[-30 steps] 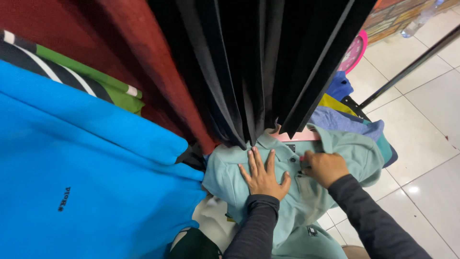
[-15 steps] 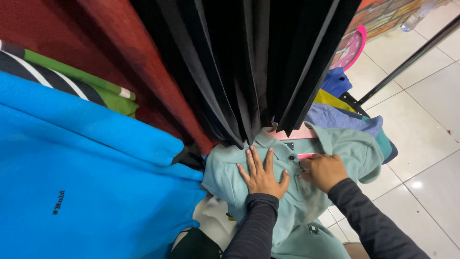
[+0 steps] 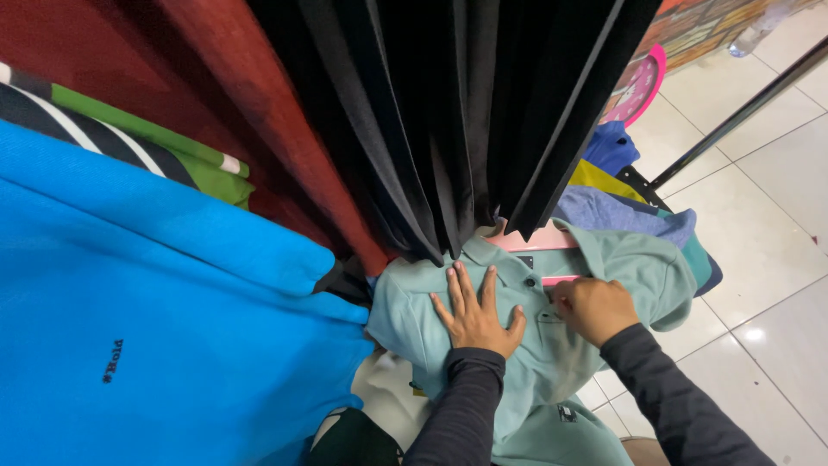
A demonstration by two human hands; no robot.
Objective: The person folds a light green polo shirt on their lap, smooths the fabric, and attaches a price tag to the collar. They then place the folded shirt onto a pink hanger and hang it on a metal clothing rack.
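The left hand lies flat with its fingers spread, palm down on the chest of a pale green polo shirt in the lower middle of the frame, holding nothing, only pressing the cloth. The right hand, just to its right, is curled with its fingertips gathered at the shirt's button placket, pinching the fabric there; what exactly sits between the fingers cannot be told. The shirt hangs on a pink hanger whose bar shows at the collar, just below the centre of the frame. Above it, filling the upper middle, hang black garments in close folds, with a dark red garment to the upper left. A bright blue sweatshirt fills the lower left. To the right of the shirt lie more folded clothes in blue, yellow and teal, and beyond them a white tiled floor.
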